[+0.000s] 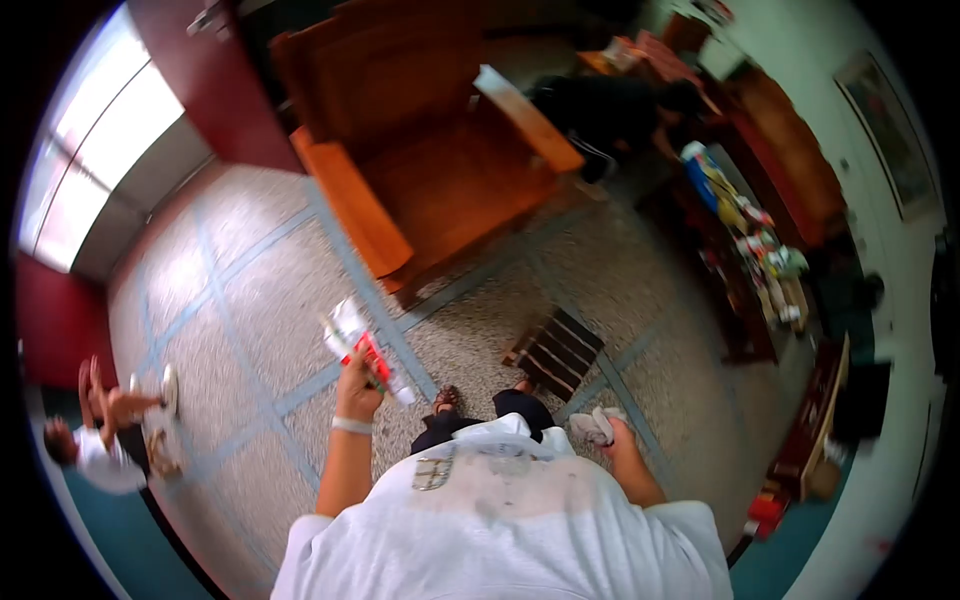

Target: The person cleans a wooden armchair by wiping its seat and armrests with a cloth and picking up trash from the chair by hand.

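Note:
My left hand is closed around a crumpled red-and-white plastic packet, held out over the floor to the left of my body. Its print is too blurred to read. Down by my right hip, my right hand grips a greyish cloth, bunched up and hanging past the fingers. Just ahead of my feet stands a low slatted wooden stool, and neither hand touches it.
A large wooden armchair stands ahead. To its right, a person in dark clothes bends by a low table heaped with packets. At far left sits another person in a white shirt, near a dark red door.

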